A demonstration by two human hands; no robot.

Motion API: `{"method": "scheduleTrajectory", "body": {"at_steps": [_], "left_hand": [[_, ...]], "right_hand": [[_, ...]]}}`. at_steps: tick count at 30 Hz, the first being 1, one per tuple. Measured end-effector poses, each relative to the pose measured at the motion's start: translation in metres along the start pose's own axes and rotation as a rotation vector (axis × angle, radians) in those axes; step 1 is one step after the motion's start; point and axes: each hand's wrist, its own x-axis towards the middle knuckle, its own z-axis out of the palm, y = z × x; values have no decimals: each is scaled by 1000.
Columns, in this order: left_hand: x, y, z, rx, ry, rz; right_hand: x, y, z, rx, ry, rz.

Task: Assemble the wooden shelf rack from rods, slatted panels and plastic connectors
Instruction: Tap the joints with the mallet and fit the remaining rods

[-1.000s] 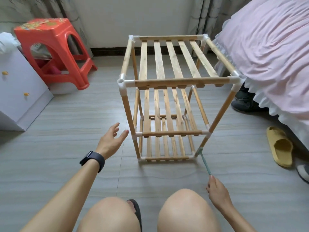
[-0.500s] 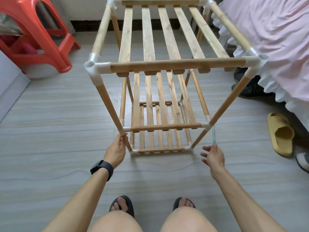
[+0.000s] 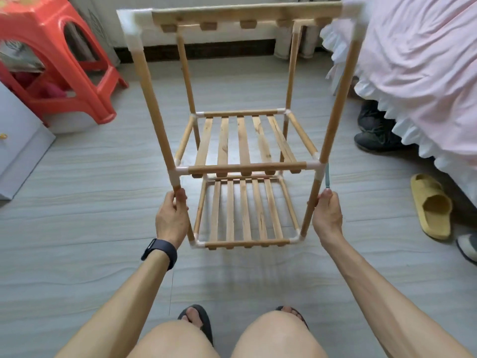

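Left grip [image 3: 171, 219]: fingers wrapped round the left-side post [image 3: 152, 99], just under the white connector [image 3: 178, 171] of the middle tier. Black watch [image 3: 161, 250] on that wrist.

Right grip [image 3: 327, 218]: closed on the right-side post [image 3: 335, 107] at matching height, lower right of centre. A thin teal stick [image 3: 327, 175] rises from under my thumb, running alongside the post.

Shelf rack [image 3: 245, 166] fills frame centre, held between both hands. All three tiers are in:
- bottom slatted panel [image 3: 245, 210] just above my hands' level
- middle slatted panel [image 3: 242, 140] at centre
- top rail [image 3: 245, 12] along the upper edge, motion-blurred, slat ends visible from below

White connectors at every visible corner. The rack's top leans toward the camera. Its bottom seems clear of the floor [image 3: 77, 202], going by the shadow below it, but contact isn't resolvable.

Surroundings:
- red plastic stool [image 3: 51, 60], upper left
- white cabinet [image 3: 15, 140], left edge
- bed [image 3: 426, 60] with pink cover, upper right
- dark shoe [image 3: 374, 135] beside the bed
- yellow slipper [image 3: 431, 205], right

My knees and sandalled feet sit at bottom centre.
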Motion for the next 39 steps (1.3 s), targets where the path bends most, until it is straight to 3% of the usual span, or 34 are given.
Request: {"method": "scheduleTrajectory", "body": {"at_steps": [7, 12, 18, 24, 29, 37, 39], "left_hand": [[-4, 54, -23, -332, 243, -98], [7, 64, -34, -334, 317, -58], [19, 63, -44, -209, 237, 53], [40, 58, -42, -103, 235, -16], [58, 51, -38, -44, 176, -48], [51, 45, -52, 44, -120, -38], [28, 42, -66, -23, -140, -20]], "right_hand": [[-16, -51, 1, 184, 112, -80], [-14, -78, 2, 144, 177, -140], [-4, -95, 1, 73, 120, -195], [13, -97, 20, -62, 97, -274], [22, -98, 30, -114, 57, -203], [25, -99, 17, 15, -97, -38], [18, -91, 2, -58, -119, -49]]}}
